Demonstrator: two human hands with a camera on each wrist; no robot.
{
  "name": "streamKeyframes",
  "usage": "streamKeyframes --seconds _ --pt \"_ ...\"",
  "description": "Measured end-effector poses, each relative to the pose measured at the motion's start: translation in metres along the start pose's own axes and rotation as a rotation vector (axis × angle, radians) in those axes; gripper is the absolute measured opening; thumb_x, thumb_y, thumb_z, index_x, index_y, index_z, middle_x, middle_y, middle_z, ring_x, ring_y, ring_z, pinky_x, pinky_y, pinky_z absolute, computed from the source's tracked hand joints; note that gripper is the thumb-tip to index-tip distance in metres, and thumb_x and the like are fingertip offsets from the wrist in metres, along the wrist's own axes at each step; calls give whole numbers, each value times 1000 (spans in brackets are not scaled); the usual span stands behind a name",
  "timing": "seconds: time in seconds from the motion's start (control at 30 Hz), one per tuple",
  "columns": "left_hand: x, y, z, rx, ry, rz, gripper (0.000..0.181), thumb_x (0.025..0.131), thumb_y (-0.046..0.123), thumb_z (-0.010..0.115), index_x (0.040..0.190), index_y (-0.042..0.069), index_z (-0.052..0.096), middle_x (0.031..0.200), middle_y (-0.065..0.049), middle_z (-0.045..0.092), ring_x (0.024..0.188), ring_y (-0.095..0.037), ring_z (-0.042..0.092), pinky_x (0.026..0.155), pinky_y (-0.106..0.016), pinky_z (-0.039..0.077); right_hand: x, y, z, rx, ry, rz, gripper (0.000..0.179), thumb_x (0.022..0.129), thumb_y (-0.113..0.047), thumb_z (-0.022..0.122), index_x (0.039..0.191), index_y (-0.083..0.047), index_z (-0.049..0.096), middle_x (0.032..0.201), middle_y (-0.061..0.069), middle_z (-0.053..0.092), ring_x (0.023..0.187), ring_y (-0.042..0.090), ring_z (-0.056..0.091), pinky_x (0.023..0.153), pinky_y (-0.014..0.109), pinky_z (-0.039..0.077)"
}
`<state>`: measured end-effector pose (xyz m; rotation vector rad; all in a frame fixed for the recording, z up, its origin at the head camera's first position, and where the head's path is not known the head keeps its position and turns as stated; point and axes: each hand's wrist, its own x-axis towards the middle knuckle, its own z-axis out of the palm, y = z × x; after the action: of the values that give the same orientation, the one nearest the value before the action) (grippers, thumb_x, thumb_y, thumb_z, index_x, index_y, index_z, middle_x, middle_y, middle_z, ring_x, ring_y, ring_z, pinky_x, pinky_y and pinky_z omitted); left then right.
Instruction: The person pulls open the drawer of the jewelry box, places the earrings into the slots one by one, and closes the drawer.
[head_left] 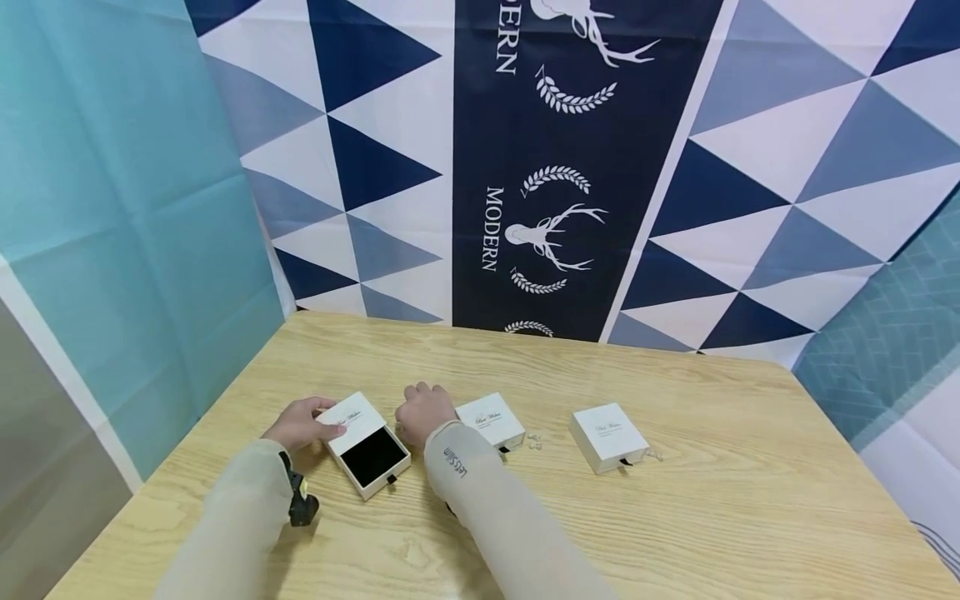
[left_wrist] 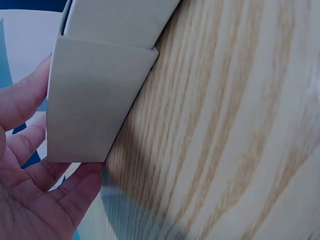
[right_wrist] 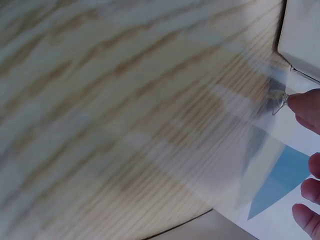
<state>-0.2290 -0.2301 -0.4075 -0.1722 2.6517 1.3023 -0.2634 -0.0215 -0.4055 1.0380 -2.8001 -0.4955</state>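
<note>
On the left of the table, a white drawer-style gift box (head_left: pixel 347 421) has its tray (head_left: pixel 375 457) slid partly out toward the person, showing a black lining and a small black pull tab. My left hand (head_left: pixel 300 423) grips this box by its sleeve, thumb on the printed top. In the left wrist view the fingers hold the end of the box sleeve (left_wrist: pixel 95 100) close over the wood. Just right of the box, my right hand (head_left: pixel 424 412) pinches a small shiny earring (right_wrist: pixel 282 100) with a thin wire hook between its fingertips, close over the table.
A second white gift box (head_left: pixel 489 419) stands just right of my right hand, with small earrings (head_left: pixel 534 442) beside it. Farther right is a third white box (head_left: pixel 609 435) with another small shiny piece (head_left: pixel 654 455) at its corner. Patterned cloth (head_left: pixel 540 167) hangs behind the table.
</note>
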Motion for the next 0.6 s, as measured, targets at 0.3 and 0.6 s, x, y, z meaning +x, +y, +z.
streamKeyframes --seconds 0.3,0.6 --pt "1 1 0 24 6 -3 51 86 9 71 129 -10 50 124 -29 52 109 -38 50 95 -52 39 2 -2 3 -23 25 12 22 95 -37 56 92 -26 75 88 -4 60 84 12 53 76 28 47" --pt "4 -2 -1 8 1 -18 52 85 8 72 128 -11 50 117 -26 55 102 -34 52 90 -48 42 4 -6 6 -4 41 36 22 94 -40 58 90 -26 75 86 -6 63 84 12 54 76 28 46"
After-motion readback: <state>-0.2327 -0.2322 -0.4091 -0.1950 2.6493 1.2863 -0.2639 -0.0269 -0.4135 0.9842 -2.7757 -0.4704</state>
